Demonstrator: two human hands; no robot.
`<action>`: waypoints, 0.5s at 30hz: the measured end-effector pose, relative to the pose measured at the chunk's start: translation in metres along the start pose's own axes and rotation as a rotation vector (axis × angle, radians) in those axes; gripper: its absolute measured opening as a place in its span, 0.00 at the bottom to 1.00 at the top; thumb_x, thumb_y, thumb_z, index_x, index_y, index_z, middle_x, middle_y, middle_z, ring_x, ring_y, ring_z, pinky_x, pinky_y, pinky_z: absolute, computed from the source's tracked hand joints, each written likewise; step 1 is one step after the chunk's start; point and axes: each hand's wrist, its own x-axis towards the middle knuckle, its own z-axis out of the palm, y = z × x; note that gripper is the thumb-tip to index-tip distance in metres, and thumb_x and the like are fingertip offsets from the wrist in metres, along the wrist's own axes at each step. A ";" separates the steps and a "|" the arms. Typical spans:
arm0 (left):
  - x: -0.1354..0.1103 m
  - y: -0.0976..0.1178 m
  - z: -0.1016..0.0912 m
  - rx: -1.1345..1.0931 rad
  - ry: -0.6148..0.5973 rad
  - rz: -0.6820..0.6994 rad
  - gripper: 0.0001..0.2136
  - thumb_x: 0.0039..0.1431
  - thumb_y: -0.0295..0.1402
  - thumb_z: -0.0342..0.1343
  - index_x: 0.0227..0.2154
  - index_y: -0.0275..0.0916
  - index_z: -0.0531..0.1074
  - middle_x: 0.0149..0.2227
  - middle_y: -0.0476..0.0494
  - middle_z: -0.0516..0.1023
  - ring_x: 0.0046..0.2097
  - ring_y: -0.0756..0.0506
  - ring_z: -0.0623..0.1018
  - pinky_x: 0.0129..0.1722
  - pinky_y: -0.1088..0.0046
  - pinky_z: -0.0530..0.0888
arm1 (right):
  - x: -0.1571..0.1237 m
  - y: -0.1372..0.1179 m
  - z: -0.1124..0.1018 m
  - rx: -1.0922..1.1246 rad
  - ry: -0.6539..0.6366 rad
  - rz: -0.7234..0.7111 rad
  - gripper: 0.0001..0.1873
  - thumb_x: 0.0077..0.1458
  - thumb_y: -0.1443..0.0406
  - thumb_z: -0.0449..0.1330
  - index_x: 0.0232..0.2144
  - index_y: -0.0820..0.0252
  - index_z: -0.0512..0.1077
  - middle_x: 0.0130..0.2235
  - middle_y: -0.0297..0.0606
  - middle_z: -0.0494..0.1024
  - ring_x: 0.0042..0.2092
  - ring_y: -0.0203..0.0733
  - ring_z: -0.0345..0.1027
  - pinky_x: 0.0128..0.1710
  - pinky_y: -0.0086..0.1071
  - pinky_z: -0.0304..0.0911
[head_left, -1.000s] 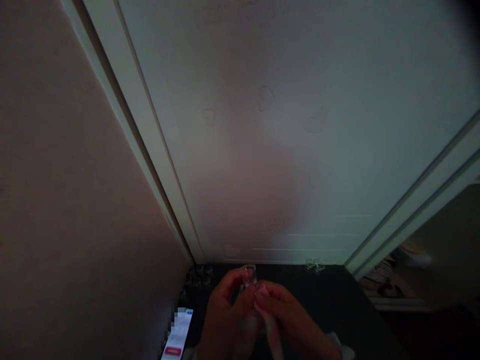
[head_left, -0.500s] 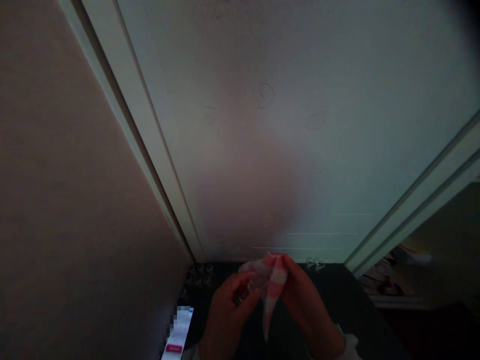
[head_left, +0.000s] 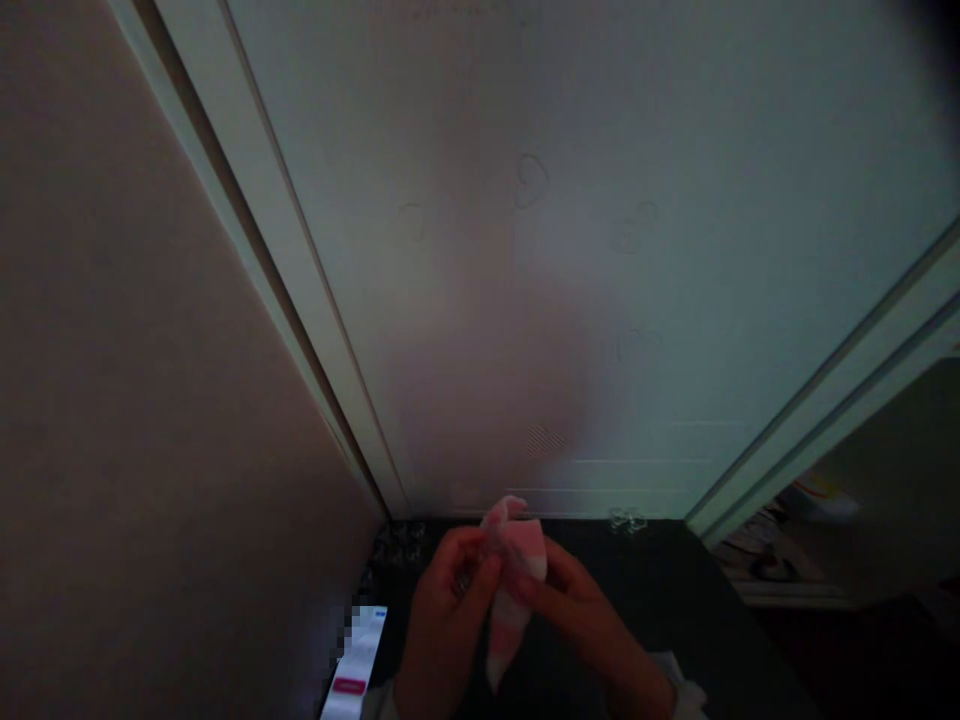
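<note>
A pink-and-white cloth [head_left: 525, 545] is bunched between my two hands, with a pointed corner hanging below. My left hand [head_left: 450, 610] is closed, its thumb and fingers pinching the cloth's left side. Inside its curled fingers shows a small part of a shiny clear object, mostly hidden and too dim to name. My right hand [head_left: 577, 605] grips the cloth from the right, thumb in front and fingers behind.
Several small clear objects [head_left: 401, 545] stand on the dark tabletop [head_left: 555, 670] at the left, and more clear pieces [head_left: 627, 520] lie at the back right. A lit phone [head_left: 356, 660] is at the lower left. A pale panel [head_left: 465, 300] rises behind.
My right hand has moved left and down, bringing the cloth against my left hand. The clear object in my left hand, plainer before, is now largely covered.
</note>
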 end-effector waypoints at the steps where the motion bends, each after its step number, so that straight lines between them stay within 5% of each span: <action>1: 0.000 0.001 -0.001 -0.009 -0.002 0.000 0.08 0.55 0.36 0.53 0.35 0.39 0.69 0.33 0.47 0.77 0.36 0.47 0.75 0.34 0.74 0.70 | -0.001 -0.001 -0.001 -0.042 -0.025 0.012 0.19 0.48 0.59 0.64 0.44 0.52 0.73 0.43 0.37 0.75 0.43 0.44 0.67 0.43 0.35 0.61; 8: -0.002 0.007 -0.010 0.050 -0.137 -0.041 0.11 0.54 0.40 0.54 0.34 0.37 0.70 0.29 0.48 0.75 0.31 0.48 0.73 0.29 0.75 0.68 | -0.007 -0.011 -0.008 -0.225 -0.148 0.044 0.20 0.52 0.55 0.59 0.46 0.55 0.71 0.37 0.36 0.74 0.36 0.41 0.65 0.35 0.31 0.62; 15: -0.005 0.007 -0.013 0.227 -0.199 -0.033 0.09 0.55 0.37 0.54 0.37 0.38 0.71 0.34 0.44 0.77 0.36 0.44 0.75 0.35 0.71 0.68 | -0.007 -0.016 -0.006 -0.324 -0.170 0.039 0.16 0.51 0.57 0.60 0.40 0.58 0.73 0.36 0.36 0.74 0.37 0.42 0.66 0.37 0.32 0.61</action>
